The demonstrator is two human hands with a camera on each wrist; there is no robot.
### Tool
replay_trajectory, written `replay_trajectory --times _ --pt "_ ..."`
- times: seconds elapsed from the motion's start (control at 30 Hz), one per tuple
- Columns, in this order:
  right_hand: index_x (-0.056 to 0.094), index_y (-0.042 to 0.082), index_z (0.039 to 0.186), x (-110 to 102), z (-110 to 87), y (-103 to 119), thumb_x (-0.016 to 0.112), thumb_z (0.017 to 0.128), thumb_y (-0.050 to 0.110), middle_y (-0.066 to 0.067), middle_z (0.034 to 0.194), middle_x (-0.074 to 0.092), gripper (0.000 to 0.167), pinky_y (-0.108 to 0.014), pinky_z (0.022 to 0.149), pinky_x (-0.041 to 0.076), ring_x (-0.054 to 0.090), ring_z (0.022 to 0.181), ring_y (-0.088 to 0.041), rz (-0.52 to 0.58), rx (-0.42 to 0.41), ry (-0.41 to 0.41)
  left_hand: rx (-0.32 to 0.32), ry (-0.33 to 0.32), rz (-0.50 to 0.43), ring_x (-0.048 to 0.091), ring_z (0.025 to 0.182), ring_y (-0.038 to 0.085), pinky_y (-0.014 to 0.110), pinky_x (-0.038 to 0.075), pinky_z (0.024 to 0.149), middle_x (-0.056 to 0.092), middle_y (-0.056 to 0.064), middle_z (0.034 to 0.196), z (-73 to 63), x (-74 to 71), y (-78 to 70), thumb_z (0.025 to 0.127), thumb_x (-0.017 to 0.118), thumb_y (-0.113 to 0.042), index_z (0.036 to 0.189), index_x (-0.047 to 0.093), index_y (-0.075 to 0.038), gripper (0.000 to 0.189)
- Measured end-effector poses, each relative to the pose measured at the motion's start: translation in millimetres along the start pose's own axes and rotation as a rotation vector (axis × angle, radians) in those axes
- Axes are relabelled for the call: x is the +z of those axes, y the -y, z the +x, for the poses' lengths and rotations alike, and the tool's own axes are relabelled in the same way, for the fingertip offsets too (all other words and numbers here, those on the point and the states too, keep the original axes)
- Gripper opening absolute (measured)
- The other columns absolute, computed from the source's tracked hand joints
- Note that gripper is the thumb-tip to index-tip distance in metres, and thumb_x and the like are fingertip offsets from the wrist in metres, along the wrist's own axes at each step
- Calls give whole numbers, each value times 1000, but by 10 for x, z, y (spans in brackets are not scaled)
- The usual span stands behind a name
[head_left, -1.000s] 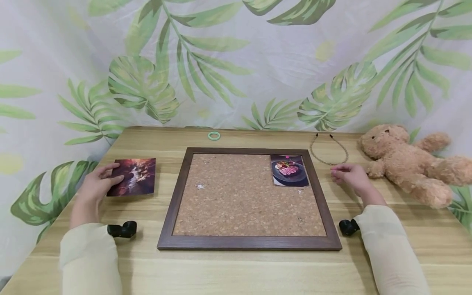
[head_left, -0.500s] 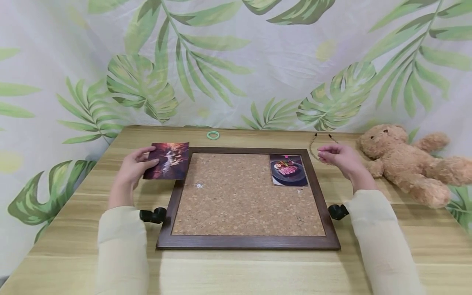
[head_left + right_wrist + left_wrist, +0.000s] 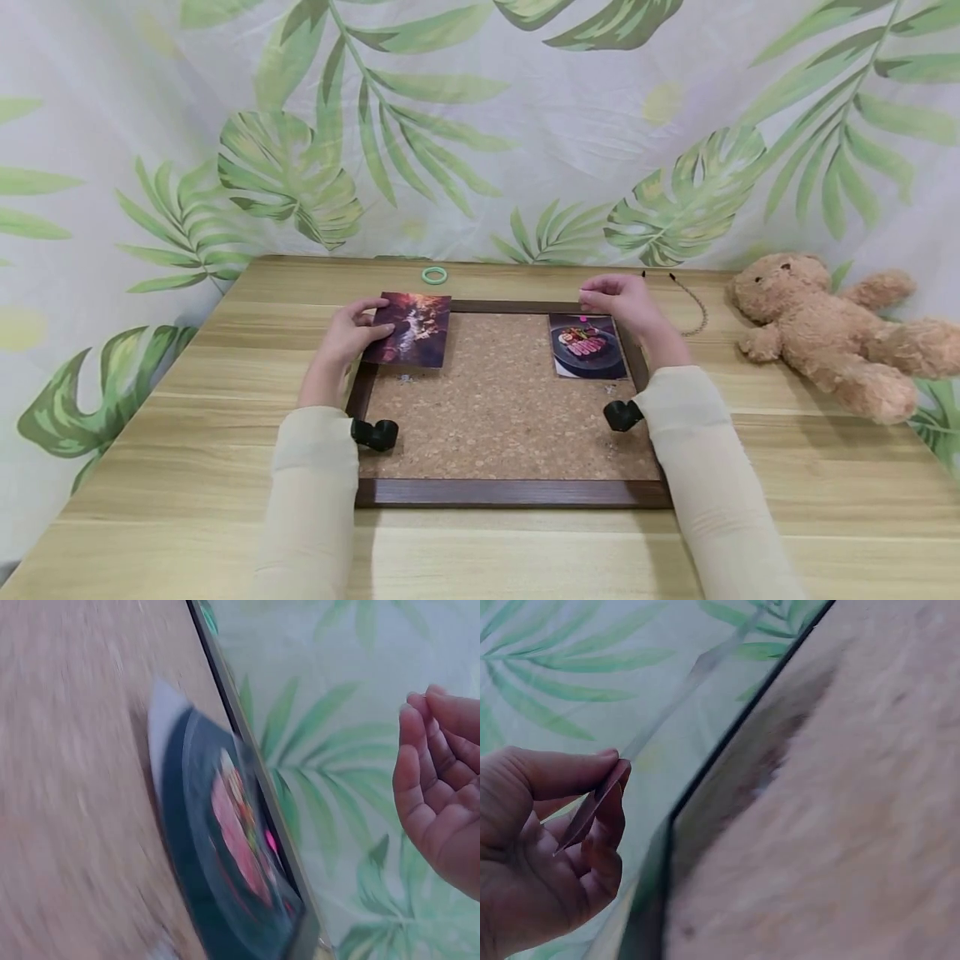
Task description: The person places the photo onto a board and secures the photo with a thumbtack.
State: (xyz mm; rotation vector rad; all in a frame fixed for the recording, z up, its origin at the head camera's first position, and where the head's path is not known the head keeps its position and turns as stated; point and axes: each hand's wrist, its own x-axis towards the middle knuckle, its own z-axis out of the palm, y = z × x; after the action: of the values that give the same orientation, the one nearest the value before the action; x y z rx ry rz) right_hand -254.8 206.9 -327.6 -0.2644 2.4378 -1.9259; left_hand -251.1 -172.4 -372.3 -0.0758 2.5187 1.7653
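Observation:
My left hand (image 3: 345, 337) pinches the left edge of a dark red and purple photo print (image 3: 411, 332) between thumb and fingers. The print is raised over the upper left corner of a wood-framed cork board (image 3: 510, 425), and the left wrist view shows it edge-on. Behind the board's upper right corner hovers my right hand (image 3: 630, 308), its thumb and index fingertips pressed together. A tiny pale spot shows at those fingertips; I cannot tell its kind. Below them, a food photo (image 3: 587, 350) hangs by a pink pushpin (image 3: 583, 319), its lower corner curling up in the right wrist view.
A green ring (image 3: 434, 276) lies near the table's back edge. To the right are a chain (image 3: 701, 310) with dark ends, partly hidden by my right hand, and a brown teddy bear (image 3: 832, 333). A leaf-print cloth (image 3: 420, 125) hangs behind the wooden table (image 3: 172, 467).
My left hand has lifted the photo print and carried it right, over the board's corner. My right hand has moved left and away from me, from beside the chain to the board's upper right corner.

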Motion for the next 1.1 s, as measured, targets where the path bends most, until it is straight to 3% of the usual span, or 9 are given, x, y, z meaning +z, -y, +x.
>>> replay_trajectory --times 0.13,0.27,0.43,0.63,0.87,1.1 --pt "53 -15 94 179 36 -40 57 82 0 2 69 59 20 -30 66 46 58 66 -10 38 6 10 4 0 97 46 81 22 31 38 70 51 16 94 22 110 15 80 61 -8 123 46 -6 46" --pt "54 -12 92 337 54 -123 56 82 0 0 70 59 16 -35 69 46 58 69 -16 68 29 30 43 -9 206 43 82 25 34 37 70 50 17 96 47 199 35 78 62 -8 120 49 -4 45" --pt "56 -9 93 569 79 -195 58 82 5 -3 74 58 17 -41 73 43 56 74 -18 22 69 75 55 1 322 38 75 24 34 33 65 44 13 86 62 245 54 78 63 -10 119 50 -4 43" --pt "58 -9 93 948 88 -181 59 81 4 -9 82 58 18 -39 75 44 54 83 -27 8 99 167 64 20 373 34 66 23 34 28 61 36 8 75 35 252 45 78 63 -12 119 51 -5 43" --pt "60 -10 89 1326 102 -137 59 79 0 -16 85 61 15 -35 70 45 55 72 -16 -48 19 274 87 17 417 31 60 21 33 26 60 35 6 70 25 239 29 79 63 -14 118 51 -5 42" --pt "59 -13 90 1536 107 -204 59 79 -3 -20 99 59 16 -22 67 43 55 82 -12 -20 22 331 92 -6 447 33 63 22 33 26 60 37 7 73 2 212 62 78 64 -15 117 52 -6 42"
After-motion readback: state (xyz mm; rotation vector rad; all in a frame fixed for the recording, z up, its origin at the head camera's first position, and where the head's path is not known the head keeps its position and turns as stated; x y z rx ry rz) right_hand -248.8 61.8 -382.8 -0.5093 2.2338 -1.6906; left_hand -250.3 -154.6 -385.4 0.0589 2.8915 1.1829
